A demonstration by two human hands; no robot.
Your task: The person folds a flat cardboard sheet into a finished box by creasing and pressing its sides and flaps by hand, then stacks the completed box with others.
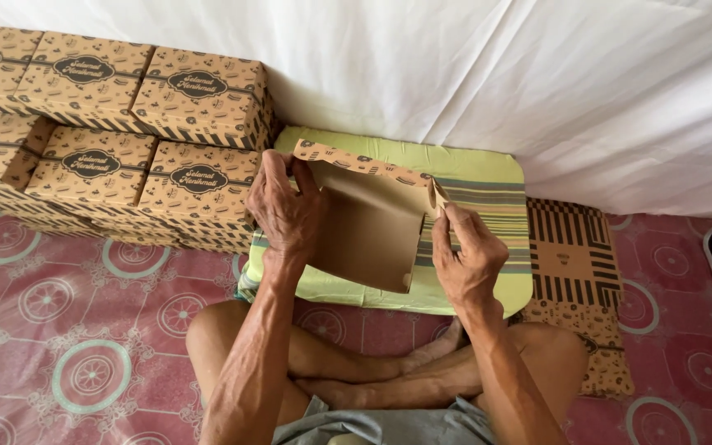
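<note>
A brown cardboard box blank, plain inside and printed outside, is held half folded above a green striped cushion. My left hand grips its upper left corner and side flap. My right hand pinches the upper right corner, where a flap is bent over. I sit cross-legged on the floor with my knees below the cushion.
Folded printed brown boxes are stacked in rows at the left against a white cloth wall. A pile of flat box blanks lies on the floor to the right of the cushion. The floor mat is pink with circle patterns.
</note>
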